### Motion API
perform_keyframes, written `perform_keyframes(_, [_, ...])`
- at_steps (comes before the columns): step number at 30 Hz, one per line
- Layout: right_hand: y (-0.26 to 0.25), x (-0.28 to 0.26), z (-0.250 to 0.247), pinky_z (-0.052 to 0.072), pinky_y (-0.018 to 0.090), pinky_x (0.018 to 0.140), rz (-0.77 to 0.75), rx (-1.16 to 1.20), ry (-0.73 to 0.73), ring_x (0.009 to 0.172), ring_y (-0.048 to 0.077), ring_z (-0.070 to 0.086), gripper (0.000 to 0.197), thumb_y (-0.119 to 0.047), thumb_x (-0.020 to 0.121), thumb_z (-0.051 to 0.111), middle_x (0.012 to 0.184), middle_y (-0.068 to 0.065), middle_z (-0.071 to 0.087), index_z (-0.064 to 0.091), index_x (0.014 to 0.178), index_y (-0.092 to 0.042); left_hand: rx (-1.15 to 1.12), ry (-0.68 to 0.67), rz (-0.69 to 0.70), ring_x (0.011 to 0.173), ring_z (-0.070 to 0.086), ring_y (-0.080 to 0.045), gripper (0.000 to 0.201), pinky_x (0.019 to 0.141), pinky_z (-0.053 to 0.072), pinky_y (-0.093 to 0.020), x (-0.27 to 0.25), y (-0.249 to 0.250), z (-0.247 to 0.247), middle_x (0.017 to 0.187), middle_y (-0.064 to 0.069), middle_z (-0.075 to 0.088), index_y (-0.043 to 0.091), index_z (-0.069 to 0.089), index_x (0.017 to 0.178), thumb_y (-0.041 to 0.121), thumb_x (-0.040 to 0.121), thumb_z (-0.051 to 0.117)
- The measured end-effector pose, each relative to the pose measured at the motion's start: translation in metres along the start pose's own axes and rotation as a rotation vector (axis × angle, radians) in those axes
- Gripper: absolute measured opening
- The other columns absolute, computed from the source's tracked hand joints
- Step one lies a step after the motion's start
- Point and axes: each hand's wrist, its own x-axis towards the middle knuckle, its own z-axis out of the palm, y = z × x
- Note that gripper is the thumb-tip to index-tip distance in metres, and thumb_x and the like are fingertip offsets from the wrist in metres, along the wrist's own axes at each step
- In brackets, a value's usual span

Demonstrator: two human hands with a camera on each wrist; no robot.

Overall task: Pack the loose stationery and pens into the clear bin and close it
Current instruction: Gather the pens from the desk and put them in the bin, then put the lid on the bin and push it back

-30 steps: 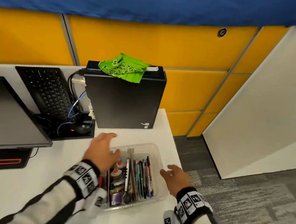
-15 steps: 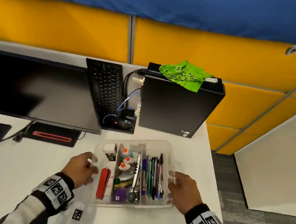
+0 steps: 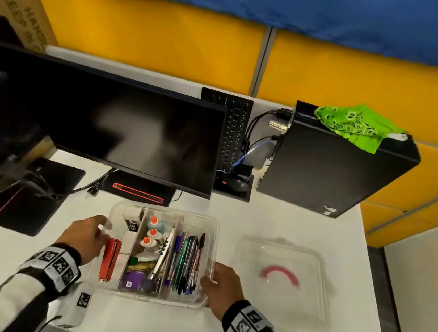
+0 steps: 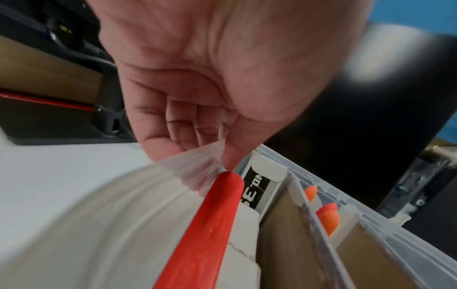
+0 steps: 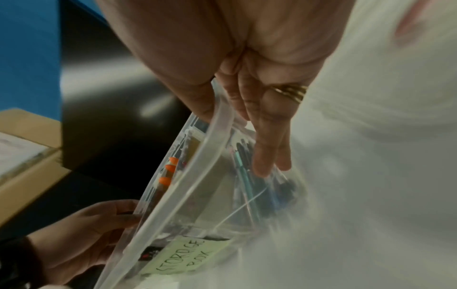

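The clear bin [image 3: 213, 222] sits open on the white desk, divided into compartments. It holds a red stapler [image 3: 109, 260], several pens [image 3: 186, 264], orange-capped glue bottles [image 3: 152, 230] and small boxes. My left hand [image 3: 86, 235] grips its left rim; in the left wrist view the thumb and fingers of that hand [image 4: 197, 154] pinch the rim beside the stapler [image 4: 210, 224]. My right hand [image 3: 220, 285] grips the right rim, with the thumb inside and the fingers [image 5: 269, 152] outside the wall. The clear lid [image 3: 283, 283], with its pink handle, lies flat on the desk to the right of the bin.
A dark monitor [image 3: 122, 130] stands just behind the bin, with its stand and cables at the left. Further back are a keyboard [image 3: 231, 128] and a black computer tower [image 3: 328, 172] with a green cloth [image 3: 354, 125] on top. The desk edge [image 3: 366, 268] drops off at the right.
Both hands went from hovering over the bin to gripping its two sides. The bin has slid left, away from the tower, and the lid now shows on its right.
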Motion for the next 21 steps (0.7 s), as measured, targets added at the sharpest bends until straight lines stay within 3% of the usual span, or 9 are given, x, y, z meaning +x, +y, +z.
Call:
perform_keyframes(2, [0.002, 0.002, 0.005, 0.062, 0.040, 0.073, 0.031, 0.060, -0.016, 0.083, 0.019, 0.070, 0.012, -0.028, 0.087, 0.064, 0.086, -0.006, 0.067, 0.066, 0.081, -0.038, 0.040, 0.012, 0.015, 0.066, 0.071, -0.022, 0.016, 0.076, 0.060, -0.040, 0.008, -0.009, 0.008, 0.074, 0.000, 0.071, 0.025, 0.063, 0.107, 0.019, 0.093, 0.062])
perform_keyframes(4, [0.006, 0.007, -0.004, 0.062, 0.043, 0.077, 0.133, 0.208, -0.019, 0.092, 0.031, 0.071, 0.019, -0.038, 0.085, 0.066, 0.097, 0.003, 0.071, 0.071, 0.097, -0.024, 0.062, 0.025, 0.046, 0.069, 0.070, -0.023, 0.022, 0.077, 0.059, -0.039, 0.014, -0.013, 0.012, 0.074, 0.001, 0.071, 0.029, 0.063, 0.113, 0.023, 0.092, 0.062])
perform_keyframes(6, [0.022, 0.015, -0.032, 0.059, 0.040, 0.081, 0.168, 0.236, 0.126, 0.096, 0.029, 0.069, 0.020, -0.033, 0.091, 0.066, 0.109, 0.005, 0.072, 0.070, 0.106, -0.020, 0.024, -0.003, 0.054, 0.064, 0.071, -0.020, 0.021, 0.072, 0.059, -0.036, 0.017, -0.011, 0.010, 0.070, 0.002, 0.072, 0.030, 0.063, 0.112, 0.022, 0.092, 0.064])
perform_keyframes(9, [0.063, 0.027, -0.105, 0.045, 0.046, 0.103, 0.195, -0.219, 0.529, 0.112, 0.032, 0.063, 0.045, -0.032, 0.084, 0.075, 0.122, 0.010, 0.065, 0.062, 0.125, -0.018, -0.057, -0.034, 0.050, 0.056, 0.071, -0.016, 0.020, 0.063, 0.056, -0.030, 0.019, -0.010, 0.007, 0.068, 0.000, 0.073, 0.030, 0.063, 0.109, 0.019, 0.093, 0.066])
perform_keyframes(12, [0.112, 0.023, -0.169, 0.034, 0.056, 0.108, 0.597, -0.500, 0.637, 0.132, 0.046, 0.040, 0.084, -0.045, 0.081, 0.074, 0.147, 0.019, 0.040, 0.035, 0.149, -0.016, -0.140, -0.036, 0.029, 0.057, 0.071, -0.018, 0.017, 0.060, 0.053, -0.028, 0.015, -0.010, 0.007, 0.069, -0.004, 0.074, 0.026, 0.064, 0.109, 0.019, 0.094, 0.067])
perform_keyframes(14, [0.140, 0.012, -0.190, 0.032, 0.055, 0.112, 0.752, -0.495, 0.573, 0.132, 0.046, 0.041, 0.088, -0.045, 0.081, 0.075, 0.146, 0.024, 0.041, 0.033, 0.147, -0.008, -0.201, -0.031, 0.009, 0.056, 0.070, -0.019, 0.014, 0.059, 0.053, -0.028, 0.013, -0.010, 0.010, 0.069, -0.005, 0.075, 0.025, 0.066, 0.106, 0.019, 0.094, 0.067])
perform_keyframes(16, [0.157, 0.006, -0.195, 0.039, 0.048, 0.109, 0.766, -0.442, 0.531, 0.126, 0.043, 0.051, 0.077, -0.041, 0.079, 0.078, 0.138, 0.025, 0.053, 0.044, 0.138, -0.003, -0.267, -0.053, 0.001, 0.054, 0.069, -0.019, 0.012, 0.059, 0.054, -0.028, 0.012, -0.011, 0.014, 0.070, -0.004, 0.076, 0.024, 0.067, 0.104, 0.019, 0.093, 0.068])
perform_keyframes(19, [0.164, 0.000, -0.194, 0.049, 0.038, 0.099, 0.688, -0.313, 0.477, 0.116, 0.035, 0.063, 0.041, -0.038, 0.085, 0.073, 0.125, 0.019, 0.067, 0.067, 0.111, -0.006, -0.455, -0.140, -0.017, 0.052, 0.062, -0.023, 0.014, 0.062, 0.055, -0.033, 0.013, -0.012, 0.017, 0.077, -0.011, 0.078, 0.015, 0.066, 0.108, 0.014, 0.094, 0.066])
perform_keyframes(21, [0.144, -0.009, -0.196, 0.053, 0.043, 0.098, 0.666, -0.105, 0.405, 0.099, 0.034, 0.068, 0.021, -0.024, 0.091, 0.069, 0.108, 0.019, 0.072, 0.070, 0.098, -0.004, -0.547, -0.201, -0.036, 0.057, 0.059, -0.027, 0.019, 0.065, 0.056, -0.038, 0.011, -0.013, 0.013, 0.082, -0.017, 0.078, 0.011, 0.064, 0.112, 0.009, 0.094, 0.065])
